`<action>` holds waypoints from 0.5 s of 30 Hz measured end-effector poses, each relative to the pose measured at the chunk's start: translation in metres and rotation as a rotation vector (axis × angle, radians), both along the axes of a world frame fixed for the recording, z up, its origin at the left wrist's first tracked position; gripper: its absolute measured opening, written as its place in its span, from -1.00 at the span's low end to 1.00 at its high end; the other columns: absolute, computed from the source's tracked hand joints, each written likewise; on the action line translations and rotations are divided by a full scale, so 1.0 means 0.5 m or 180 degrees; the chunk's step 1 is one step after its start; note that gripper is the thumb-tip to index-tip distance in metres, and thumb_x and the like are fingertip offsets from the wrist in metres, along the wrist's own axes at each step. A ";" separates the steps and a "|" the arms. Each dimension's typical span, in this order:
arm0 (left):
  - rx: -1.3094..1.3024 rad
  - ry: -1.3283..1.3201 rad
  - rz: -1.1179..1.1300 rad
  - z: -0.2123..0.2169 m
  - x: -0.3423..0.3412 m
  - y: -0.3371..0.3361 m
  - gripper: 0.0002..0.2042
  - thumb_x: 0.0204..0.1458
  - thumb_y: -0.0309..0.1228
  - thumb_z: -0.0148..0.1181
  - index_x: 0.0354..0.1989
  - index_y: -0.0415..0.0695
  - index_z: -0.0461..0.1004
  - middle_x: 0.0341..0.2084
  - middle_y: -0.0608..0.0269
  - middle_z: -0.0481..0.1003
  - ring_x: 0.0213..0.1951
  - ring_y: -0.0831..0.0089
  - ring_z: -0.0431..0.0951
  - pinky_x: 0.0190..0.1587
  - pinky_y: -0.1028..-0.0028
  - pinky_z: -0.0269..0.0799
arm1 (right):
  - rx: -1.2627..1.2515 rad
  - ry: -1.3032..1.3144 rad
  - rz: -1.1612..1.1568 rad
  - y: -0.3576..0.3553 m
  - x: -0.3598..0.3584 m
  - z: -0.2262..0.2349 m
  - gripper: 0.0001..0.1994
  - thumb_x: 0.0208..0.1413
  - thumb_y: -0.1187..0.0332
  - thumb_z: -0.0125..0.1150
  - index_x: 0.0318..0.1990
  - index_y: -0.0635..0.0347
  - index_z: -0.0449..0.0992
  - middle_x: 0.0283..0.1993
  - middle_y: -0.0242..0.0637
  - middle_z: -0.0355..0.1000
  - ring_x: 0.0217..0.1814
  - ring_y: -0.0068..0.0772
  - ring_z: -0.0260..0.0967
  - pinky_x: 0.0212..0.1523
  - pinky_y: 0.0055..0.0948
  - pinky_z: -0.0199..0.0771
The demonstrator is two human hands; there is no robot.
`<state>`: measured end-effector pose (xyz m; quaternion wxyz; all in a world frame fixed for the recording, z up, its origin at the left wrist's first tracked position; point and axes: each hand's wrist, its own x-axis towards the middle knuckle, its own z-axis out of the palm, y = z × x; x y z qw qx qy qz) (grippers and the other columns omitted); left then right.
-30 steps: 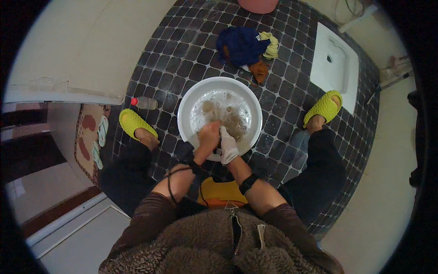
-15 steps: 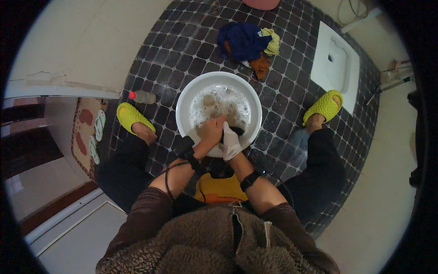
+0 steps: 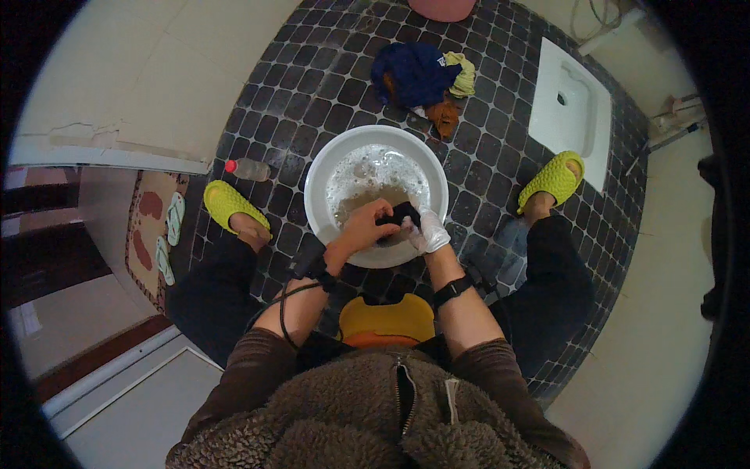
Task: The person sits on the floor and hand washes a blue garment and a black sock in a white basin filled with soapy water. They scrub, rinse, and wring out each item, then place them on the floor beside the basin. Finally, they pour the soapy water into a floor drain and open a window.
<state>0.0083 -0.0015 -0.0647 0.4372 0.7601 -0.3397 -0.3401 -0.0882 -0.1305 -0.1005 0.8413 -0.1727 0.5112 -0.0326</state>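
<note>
A white round basin (image 3: 316,187) of sudsy, brownish water stands on the floor between my feet. Over its near part, both hands grip a dark wet piece of cloth (image 3: 405,211), bunched up so that its kind does not show. My left hand (image 3: 363,225), bare, pinches the cloth's left side between thumb and fingers. On the cloth's right side is my right hand (image 3: 428,232), in a white, wet-looking glove, with its fingers closed round the fabric. Foam (image 3: 380,162) floats over the far half of the water.
Beyond the basin lies a heap of navy, yellow and brown clothes (image 3: 418,74). A clear bottle with a red cap (image 3: 250,169) lies left. A squat toilet (image 3: 574,105) is at right, a pink tub (image 3: 442,8) at the far edge. A yellow stool (image 3: 387,319) is below me.
My hands, close together before, have moved apart, my right hand to the right. The dark cloth now shows between them, lifted up, and the glove is turned differently.
</note>
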 end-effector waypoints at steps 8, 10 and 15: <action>-0.0201 0.0257 0.0515 0.018 0.054 0.027 -0.89 -0.17 -0.60 0.09 -0.52 -0.17 0.28 -0.63 0.41 0.28 -0.51 0.64 0.28 -0.45 0.60 0.21 | -0.0344 -0.0203 -0.0022 -0.003 -0.011 0.014 -0.79 0.10 0.18 0.06 -0.17 0.01 0.43 -0.37 -0.41 0.37 -0.53 -0.52 0.30 -0.70 -0.63 0.28; -0.0576 0.0474 0.0511 0.035 0.051 0.021 -0.88 -0.14 -0.62 0.06 -0.52 -0.15 0.26 -0.62 0.46 0.27 -0.49 0.69 0.26 -0.45 0.64 0.17 | -0.0947 -0.0461 0.0216 0.006 -0.007 0.030 -0.75 0.12 0.12 0.02 -0.13 -0.01 0.43 -0.35 -0.42 0.38 -0.44 -0.51 0.32 -0.61 -0.57 0.31; -0.0640 0.1693 0.0577 0.079 0.025 0.009 -0.87 -0.13 -0.65 0.00 -0.48 -0.09 0.29 -0.54 0.50 0.30 -0.44 0.69 0.25 -0.37 0.67 0.15 | -0.0090 -0.0713 0.0688 0.025 -0.001 0.063 -0.66 0.10 -0.05 -0.03 -0.16 -0.07 0.47 -0.20 -0.45 0.37 -0.24 -0.47 0.30 -0.37 -0.43 0.35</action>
